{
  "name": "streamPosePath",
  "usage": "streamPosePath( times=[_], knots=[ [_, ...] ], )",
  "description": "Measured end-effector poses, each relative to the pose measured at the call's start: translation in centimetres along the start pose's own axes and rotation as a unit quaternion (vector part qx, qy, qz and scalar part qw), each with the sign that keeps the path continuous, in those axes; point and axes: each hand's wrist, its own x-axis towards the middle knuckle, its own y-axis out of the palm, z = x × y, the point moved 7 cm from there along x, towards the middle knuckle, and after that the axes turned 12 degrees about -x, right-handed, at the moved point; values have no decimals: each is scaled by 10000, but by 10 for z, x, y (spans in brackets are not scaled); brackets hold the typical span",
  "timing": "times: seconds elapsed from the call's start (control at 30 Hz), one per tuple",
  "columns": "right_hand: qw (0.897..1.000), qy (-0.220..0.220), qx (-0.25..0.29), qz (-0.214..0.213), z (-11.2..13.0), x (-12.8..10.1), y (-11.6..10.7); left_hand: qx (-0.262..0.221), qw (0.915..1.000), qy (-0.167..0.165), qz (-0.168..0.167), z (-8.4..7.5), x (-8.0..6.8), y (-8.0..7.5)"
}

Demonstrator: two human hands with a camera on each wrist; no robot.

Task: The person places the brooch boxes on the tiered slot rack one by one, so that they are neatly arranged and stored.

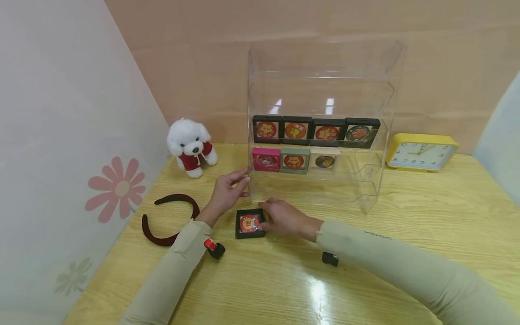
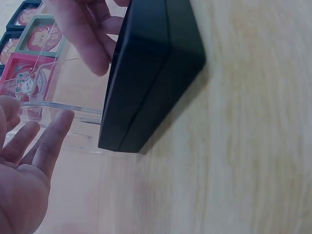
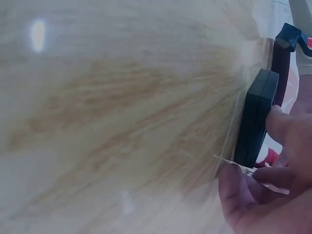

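Note:
A small black framed box (image 1: 248,224) with a round red and gold badge inside lies on the wooden table in front of a clear acrylic display shelf (image 1: 325,76). My right hand (image 1: 266,216) grips the box's right side, with thumb and fingers on its edges (image 3: 256,122). My left hand (image 1: 240,180) hovers with straight fingers at the shelf's lower left corner, palm open (image 2: 29,146). In the left wrist view the box (image 2: 151,73) looks tipped up on one edge. The shelf's two lower tiers hold several framed badges (image 1: 294,131).
A white plush dog (image 1: 191,146) sits at the back left. A dark red headband (image 1: 170,216) lies left of my arms. A yellow clock (image 1: 422,151) stands right of the shelf. A white panel with a pink flower (image 1: 118,189) walls the left side.

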Motion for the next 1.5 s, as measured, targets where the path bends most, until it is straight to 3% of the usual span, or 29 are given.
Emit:
streamPosePath(
  times=[0.33,0.77,1.03,1.2,1.5],
  knots=[
    [9993,-102,196,304,-1,0,3,7,10000,49,30,0,-1,2],
    [9966,32,818,-19,-3,-12,-4,68,9999,90,3,-2,0,2],
    [9933,5,943,-663,-8,-27,-18,39,9999,115,-28,-1,-1,1],
    [9884,-173,830,-1258,-12,-35,-26,62,10000,66,-36,-2,-1,0],
    [9755,-606,913,-1909,-13,-49,-32,5,10000,-76,-10,-2,-2,1]
  ],
)
